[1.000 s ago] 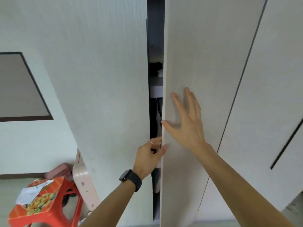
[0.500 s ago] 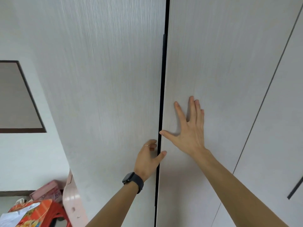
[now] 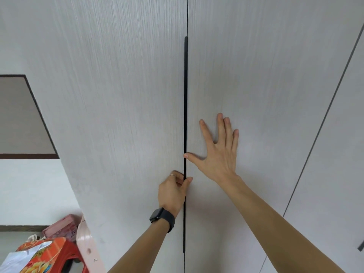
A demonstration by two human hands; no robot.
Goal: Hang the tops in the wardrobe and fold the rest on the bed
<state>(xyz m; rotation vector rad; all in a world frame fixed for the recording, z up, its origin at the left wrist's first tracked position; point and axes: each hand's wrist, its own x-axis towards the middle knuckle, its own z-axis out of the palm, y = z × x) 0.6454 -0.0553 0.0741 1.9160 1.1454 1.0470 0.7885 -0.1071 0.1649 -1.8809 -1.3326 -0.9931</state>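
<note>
Wardrobe point(image 3: 122, 115) looks closed from where I stand. Which step is this, would you say?

Closing up, I'd judge. Both pale wood-grain doors meet flush, with only the dark handle strip point(image 3: 185, 95) running up the seam between them. No tops, no hanger and no bed in sight from here.

And the hands?

Apart, though near each other. The right hand point(image 3: 218, 152) lies flat on the right door point(image 3: 266, 85), fingers spread, thumb tip at the strip. The left hand point(image 3: 173, 192), lower down, has its fingers curled in at the strip and its thumb across onto the right door, pinching the edge, it seems.

So what next?

Probably let go, turn away and see to whatever needs folding on the bed. If another top is waiting, that left grip would have to pull the door open instead.
</note>
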